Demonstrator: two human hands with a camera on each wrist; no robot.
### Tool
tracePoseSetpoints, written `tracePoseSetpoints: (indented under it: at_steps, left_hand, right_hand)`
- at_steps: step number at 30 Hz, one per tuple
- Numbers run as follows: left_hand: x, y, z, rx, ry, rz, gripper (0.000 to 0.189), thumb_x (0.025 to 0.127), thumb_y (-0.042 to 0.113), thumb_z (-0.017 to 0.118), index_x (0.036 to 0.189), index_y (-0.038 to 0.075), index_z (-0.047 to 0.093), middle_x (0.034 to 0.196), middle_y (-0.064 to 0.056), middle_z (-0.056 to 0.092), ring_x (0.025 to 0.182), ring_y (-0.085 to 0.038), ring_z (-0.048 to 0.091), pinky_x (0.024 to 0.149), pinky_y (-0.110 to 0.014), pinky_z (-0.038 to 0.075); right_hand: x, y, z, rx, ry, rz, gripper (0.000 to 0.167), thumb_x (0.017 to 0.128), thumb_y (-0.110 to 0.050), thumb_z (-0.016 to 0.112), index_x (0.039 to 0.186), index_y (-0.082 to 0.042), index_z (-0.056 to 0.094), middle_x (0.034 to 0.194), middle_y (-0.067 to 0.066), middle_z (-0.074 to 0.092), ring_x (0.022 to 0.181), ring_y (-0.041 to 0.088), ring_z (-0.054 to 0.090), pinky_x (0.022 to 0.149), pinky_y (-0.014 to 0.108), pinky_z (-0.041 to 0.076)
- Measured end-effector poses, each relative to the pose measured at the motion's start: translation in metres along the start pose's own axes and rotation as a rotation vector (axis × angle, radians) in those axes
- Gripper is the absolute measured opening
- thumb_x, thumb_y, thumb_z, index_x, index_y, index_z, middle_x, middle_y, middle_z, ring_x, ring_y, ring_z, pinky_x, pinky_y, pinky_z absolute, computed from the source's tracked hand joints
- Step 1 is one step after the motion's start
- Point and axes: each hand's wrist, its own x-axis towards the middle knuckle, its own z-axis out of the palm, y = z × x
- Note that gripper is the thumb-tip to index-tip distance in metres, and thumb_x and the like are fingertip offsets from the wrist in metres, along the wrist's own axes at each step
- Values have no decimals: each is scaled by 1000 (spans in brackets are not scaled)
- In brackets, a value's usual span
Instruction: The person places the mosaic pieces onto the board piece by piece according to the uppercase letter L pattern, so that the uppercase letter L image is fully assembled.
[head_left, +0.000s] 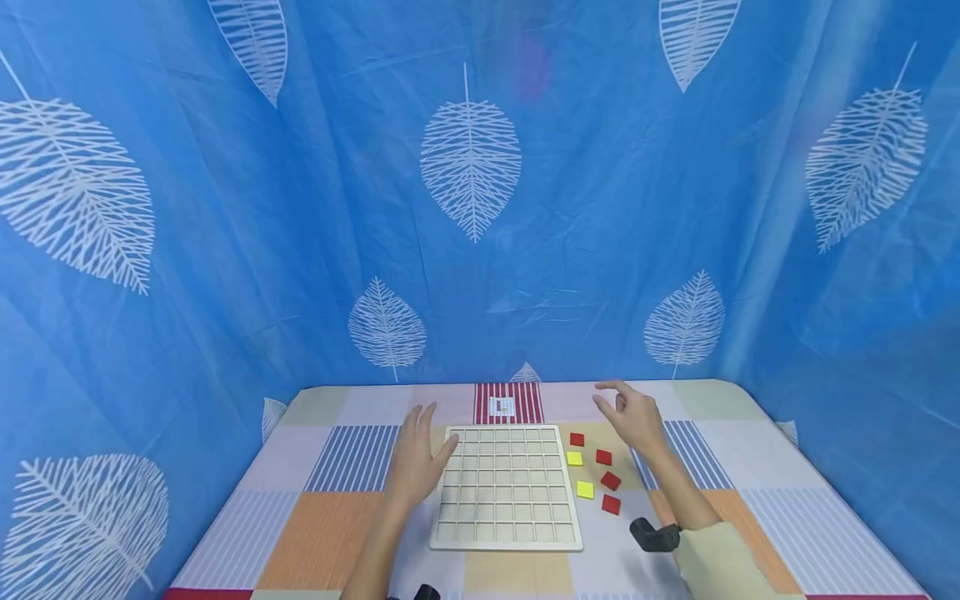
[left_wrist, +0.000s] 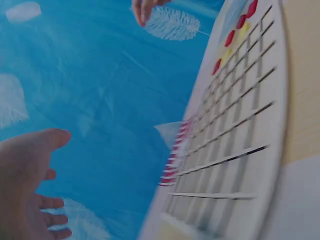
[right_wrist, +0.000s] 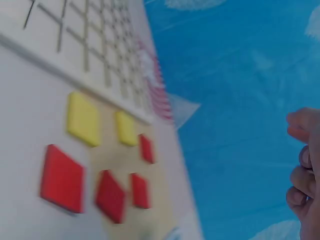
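A cream grid board (head_left: 506, 546) with square cells lies on the table in front of the person. My left hand (head_left: 415, 460) hovers by the board's left edge, its fingers spread and nothing in them. To the right of the board are two yellow square tiles (head_left: 585, 490) and several red square tiles (head_left: 611, 505), all loose on the cloth. My right hand (head_left: 637, 421) is raised beyond these tiles, toward the back right. Its thumb and index finger stand apart with nothing between them, while the other fingers curl loosely, as the right wrist view shows.
Behind the board lies a small white card (head_left: 502, 407) with a printed grid and coloured marks. A patchwork cloth (head_left: 322, 533) covers the table. Blue curtains (head_left: 570, 208) with white leaf prints close off the back and both sides.
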Motion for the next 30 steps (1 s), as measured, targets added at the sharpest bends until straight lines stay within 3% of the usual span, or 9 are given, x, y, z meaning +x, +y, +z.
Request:
tracePoseSetpoints:
  at_steps: [6, 9, 12, 16, 20, 25, 30]
  left_hand:
    - [-15, -16, 36, -164, -44, -83, 61, 89, 27, 60, 139, 2, 35, 139, -26, 34, 126, -43, 36, 100, -55, 33]
    - [-22, -27, 51, -210, -73, -106, 61, 88, 24, 60, 139, 1, 34, 139, -25, 34, 126, -43, 36, 101, -54, 33]
    - [-30, -37, 62, -218, -95, -120, 61, 88, 24, 61, 139, 1, 36, 138, -24, 37, 125, -42, 38, 101, -53, 33]
    - [-39, -46, 68, -197, -106, -130, 60, 87, 25, 61, 139, 5, 38, 137, -20, 42, 125, -38, 40, 102, -50, 34]
    - [-43, -51, 70, -178, -97, -102, 57, 87, 24, 61, 138, 8, 41, 134, -17, 47, 123, -35, 44, 101, -49, 35]
    - [-43, -53, 71, -118, -116, -70, 56, 86, 26, 62, 136, 8, 45, 134, -16, 47, 123, -33, 44, 101, -47, 36]
    - [-43, -53, 72, -69, -112, -53, 52, 86, 27, 61, 132, 6, 49, 134, -14, 48, 123, -33, 45, 101, -48, 36]
  right_hand:
    - [-7, 26, 32, 87, -187, 156, 30, 83, -23, 69, 109, -10, 66, 50, 0, 32, 41, 12, 26, 34, 28, 29]
    - [-13, 36, 42, 104, -308, 278, 36, 82, -26, 70, 115, -12, 64, 63, 7, 43, 44, 14, 31, 36, 26, 33]
    - [-19, 39, 47, 110, -382, 349, 39, 83, -27, 69, 118, -11, 63, 68, 11, 47, 45, 15, 32, 37, 23, 31]
    - [-23, 42, 51, 90, -406, 336, 39, 82, -27, 69, 116, -8, 64, 56, 5, 41, 42, 14, 30, 37, 22, 29]
    - [-27, 46, 56, 49, -411, 297, 38, 82, -27, 69, 114, -7, 65, 51, 0, 38, 39, 12, 32, 37, 22, 29]
    - [-31, 51, 59, 18, -385, 257, 31, 81, -22, 71, 107, -5, 68, 71, 4, 58, 46, 10, 39, 39, 22, 33]
    - [-32, 52, 62, 4, -357, 255, 30, 81, -25, 71, 103, -6, 69, 86, 7, 64, 53, 13, 43, 42, 23, 36]
